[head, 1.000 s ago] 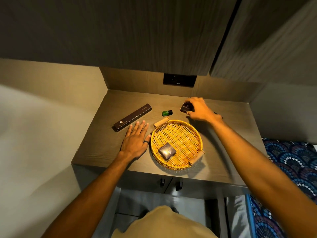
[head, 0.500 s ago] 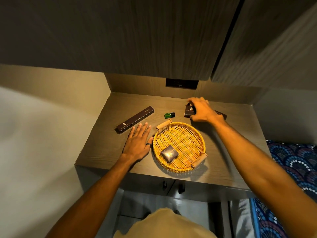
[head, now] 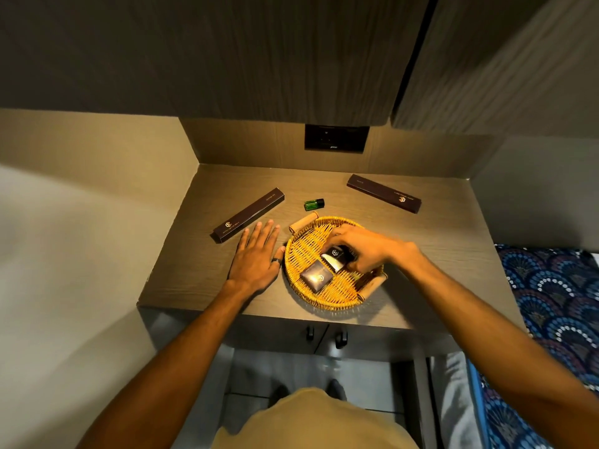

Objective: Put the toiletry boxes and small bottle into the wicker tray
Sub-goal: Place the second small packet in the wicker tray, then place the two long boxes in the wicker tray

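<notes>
Dark wood-grain cabinet doors (head: 259, 53) overhead, filling the top of the view. Below them, a grey-brown wood-grain tabletop (head: 201, 267) set in a recessed niche; black wall socket plate (head: 336, 138) on the back panel. Blue patterned fabric (head: 557, 303) at far right, off the tabletop.

Round yellow wicker tray with two wooden roll handles (head: 303, 254) sits near the front edge of the tabletop, slightly right of centre.

Left hand (head: 257, 257) lies flat, palm down, fingers spread, on the tabletop just beside the tray's left rim; dark ring on one finger. It holds nothing.

Right hand (head: 363, 247) reaches over the tray, fingers closed around a small dark square box with a gold emblem (head: 335, 258), tilted, low over the tray's middle. Whether this box touches the weave: cannot tell.

Long dark-brown box with gold logo, left (head: 248, 215): flat on the tabletop, angled, left of the tray, just beyond the left fingertips. Outside the tray.

Long dark-brown box with gold logo, right (head: 384, 193): flat on the tabletop toward the back right, well apart from the tray. Outside the tray.

Second small dark square box with gold emblem (head: 316, 276): lies flat inside the tray, front-left of the held box, close against it.

Small green glass bottle with black cap (head: 313, 204): on its side on the tabletop, just behind the tray's far handle. Outside the tray.
</notes>
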The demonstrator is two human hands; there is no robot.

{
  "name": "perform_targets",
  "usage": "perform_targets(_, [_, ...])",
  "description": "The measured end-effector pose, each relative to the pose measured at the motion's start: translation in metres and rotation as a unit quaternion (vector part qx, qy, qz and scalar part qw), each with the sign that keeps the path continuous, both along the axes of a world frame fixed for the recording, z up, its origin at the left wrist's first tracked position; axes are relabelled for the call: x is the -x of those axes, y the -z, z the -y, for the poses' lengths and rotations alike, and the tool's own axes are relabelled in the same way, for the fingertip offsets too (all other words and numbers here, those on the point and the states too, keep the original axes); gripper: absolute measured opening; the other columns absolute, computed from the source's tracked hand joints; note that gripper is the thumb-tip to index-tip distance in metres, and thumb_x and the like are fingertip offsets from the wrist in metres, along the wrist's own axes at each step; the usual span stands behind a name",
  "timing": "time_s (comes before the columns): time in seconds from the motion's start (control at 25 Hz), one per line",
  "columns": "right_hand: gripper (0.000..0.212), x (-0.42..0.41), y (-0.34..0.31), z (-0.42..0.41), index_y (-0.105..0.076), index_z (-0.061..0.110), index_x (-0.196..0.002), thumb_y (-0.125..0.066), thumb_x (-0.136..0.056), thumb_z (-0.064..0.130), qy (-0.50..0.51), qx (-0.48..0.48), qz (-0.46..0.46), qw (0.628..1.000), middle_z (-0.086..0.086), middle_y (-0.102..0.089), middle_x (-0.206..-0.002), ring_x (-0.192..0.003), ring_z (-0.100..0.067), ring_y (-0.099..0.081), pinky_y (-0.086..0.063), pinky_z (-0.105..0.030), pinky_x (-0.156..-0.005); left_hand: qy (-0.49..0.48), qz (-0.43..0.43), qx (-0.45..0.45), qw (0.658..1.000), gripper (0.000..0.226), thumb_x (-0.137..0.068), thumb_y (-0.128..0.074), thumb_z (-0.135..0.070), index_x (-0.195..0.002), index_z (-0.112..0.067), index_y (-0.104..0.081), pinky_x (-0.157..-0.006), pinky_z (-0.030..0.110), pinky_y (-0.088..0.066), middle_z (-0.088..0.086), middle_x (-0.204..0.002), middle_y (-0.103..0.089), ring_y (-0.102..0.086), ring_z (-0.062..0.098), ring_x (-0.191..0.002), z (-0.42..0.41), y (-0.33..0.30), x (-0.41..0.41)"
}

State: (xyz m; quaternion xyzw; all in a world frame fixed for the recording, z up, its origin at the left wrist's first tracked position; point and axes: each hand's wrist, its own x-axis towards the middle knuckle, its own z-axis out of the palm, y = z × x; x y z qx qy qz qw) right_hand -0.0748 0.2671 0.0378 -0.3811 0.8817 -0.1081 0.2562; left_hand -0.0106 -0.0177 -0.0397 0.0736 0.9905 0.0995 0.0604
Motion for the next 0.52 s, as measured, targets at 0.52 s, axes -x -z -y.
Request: perform_targets(0.52, [0.067, 0.02, -0.018, -0.028, -0.051, 0.025, -0.143, -0.067, -0.08, 0.008, 0.124, 0.126, 0.001, 0.984, -0.004, -0.048, -0.15, -0.142, -0.019, -0.036, -0.025, -0.04, -0.119, -0.003, -0.006, -0.004, 1.0, 0.064, -0.108, -0.02, -0.048, -0.164, -0.024, -0.004, -0.128, 0.044, 0.009, 0.002, -0.174, 0.0, 0.006, 0.022, -0.161, 0.0, 0.004, 0.003])
